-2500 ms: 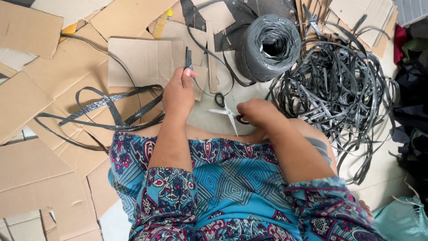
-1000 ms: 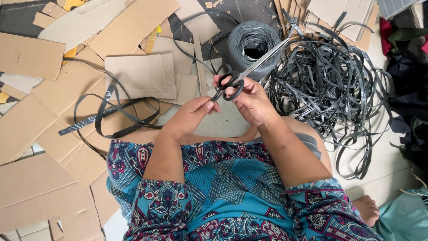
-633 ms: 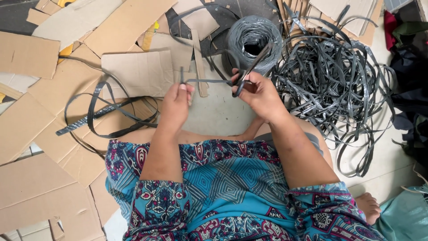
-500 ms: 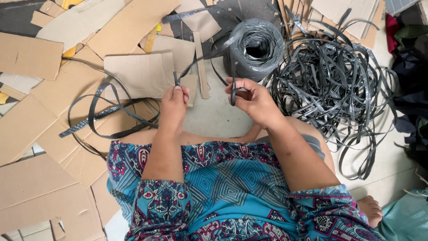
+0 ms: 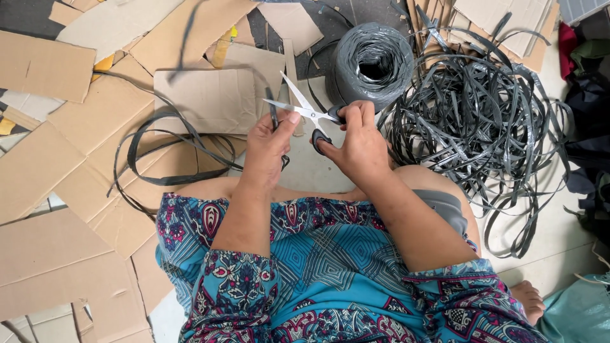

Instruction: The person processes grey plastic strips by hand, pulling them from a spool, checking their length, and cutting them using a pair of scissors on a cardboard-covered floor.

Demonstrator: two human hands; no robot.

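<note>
Head view: the right hand (image 5: 356, 143) grips black-handled scissors (image 5: 304, 109), blades parted, while the left hand (image 5: 270, 143) pinches a dark plastic strap (image 5: 171, 130) upright just beside the blades. No cut shows yet at the blades. Beyond the fingers sit a strap roll (image 5: 372, 63) and a tangled heap of cut lengths (image 5: 483, 121), suggesting much cutting is already done.
</note>
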